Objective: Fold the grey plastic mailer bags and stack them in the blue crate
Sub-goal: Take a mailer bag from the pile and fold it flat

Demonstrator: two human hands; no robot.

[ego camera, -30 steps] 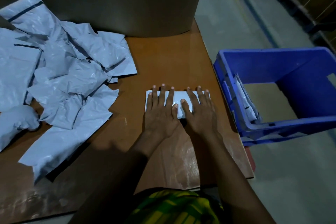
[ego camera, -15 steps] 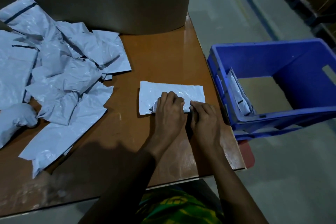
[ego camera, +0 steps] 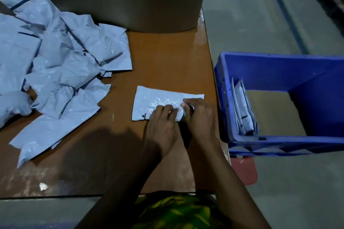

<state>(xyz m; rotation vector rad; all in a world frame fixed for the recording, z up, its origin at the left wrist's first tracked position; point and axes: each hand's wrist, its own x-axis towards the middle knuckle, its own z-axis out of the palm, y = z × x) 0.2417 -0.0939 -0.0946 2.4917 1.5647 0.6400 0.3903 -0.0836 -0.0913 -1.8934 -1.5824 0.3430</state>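
left grip [ego camera: 162,122] and right grip [ego camera: 199,115] pinch the near edge of the folded mailer [ego camera: 158,101] on the tabletop [ego camera: 167,57] (right end raised, likely for another fold), just beside the blue crate [ego camera: 260,67].

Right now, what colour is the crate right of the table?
Blue. The crate shows best in the head view.

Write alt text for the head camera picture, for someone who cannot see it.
The left hand and right hand pinch the near edge of a folded grey mailer bag on a brown table. A heap of loose bags lies left; a blue crate at right holds folded bags upright.
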